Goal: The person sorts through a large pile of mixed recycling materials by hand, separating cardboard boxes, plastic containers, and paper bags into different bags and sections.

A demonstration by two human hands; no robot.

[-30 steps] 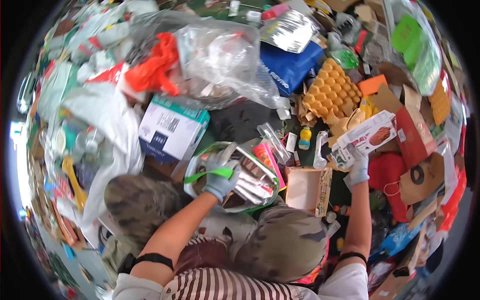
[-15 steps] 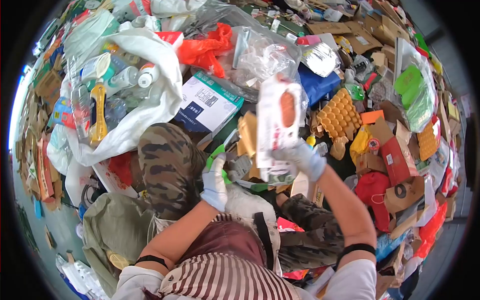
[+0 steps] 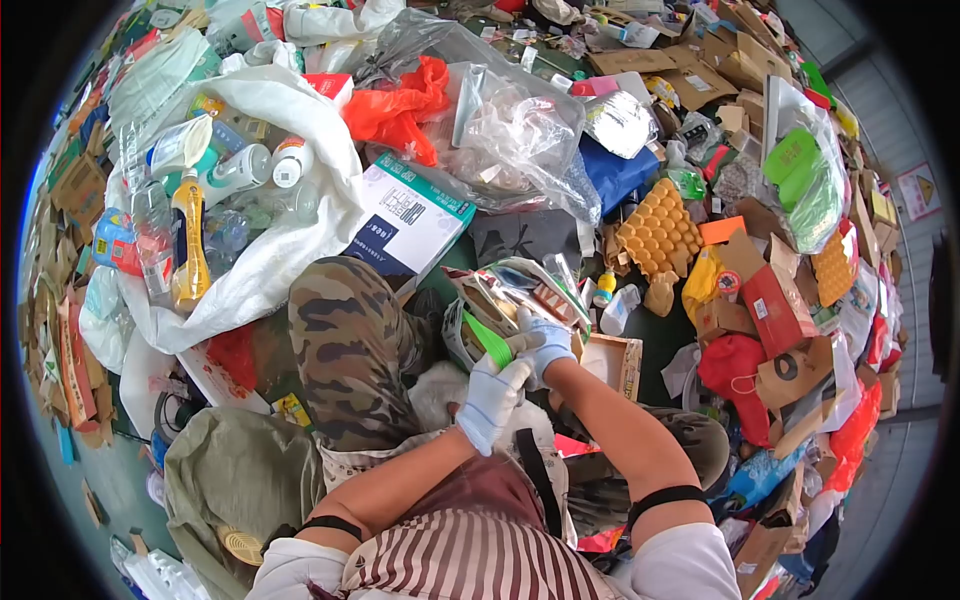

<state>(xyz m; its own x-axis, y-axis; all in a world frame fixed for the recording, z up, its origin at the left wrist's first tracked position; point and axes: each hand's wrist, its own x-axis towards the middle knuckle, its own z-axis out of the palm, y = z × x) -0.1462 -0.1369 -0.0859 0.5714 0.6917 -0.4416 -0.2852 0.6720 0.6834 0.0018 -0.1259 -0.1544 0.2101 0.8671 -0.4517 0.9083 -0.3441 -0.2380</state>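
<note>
In front of my lap stands an opened box [image 3: 456, 338] stuffed with flattened cartons [image 3: 507, 286]. My left hand [image 3: 492, 402], in a white and light-blue glove, is closed at the lower end of a bright green flap-like piece [image 3: 487, 340] on the near side of the box. Right beside it, my gloved right hand [image 3: 547, 348] is bent over the near right edge of the packed cartons. Its fingers are curled against them, and what they grip is partly hidden. Both hands nearly touch each other.
A white sack [image 3: 335, 130] of bottles stands at left, beside a white and teal box [image 3: 412, 215]. Beyond are clear plastic bags [image 3: 525, 125]. An egg tray [image 3: 660, 230], a red box [image 3: 778, 305] and piled cardboard lie right. My camouflage-clad knee [image 3: 345, 350] is near the box.
The white carton my right hand held up is no longer raised; that hand has come down to the packed box. My left hand has moved right and slightly down, with the green piece.
</note>
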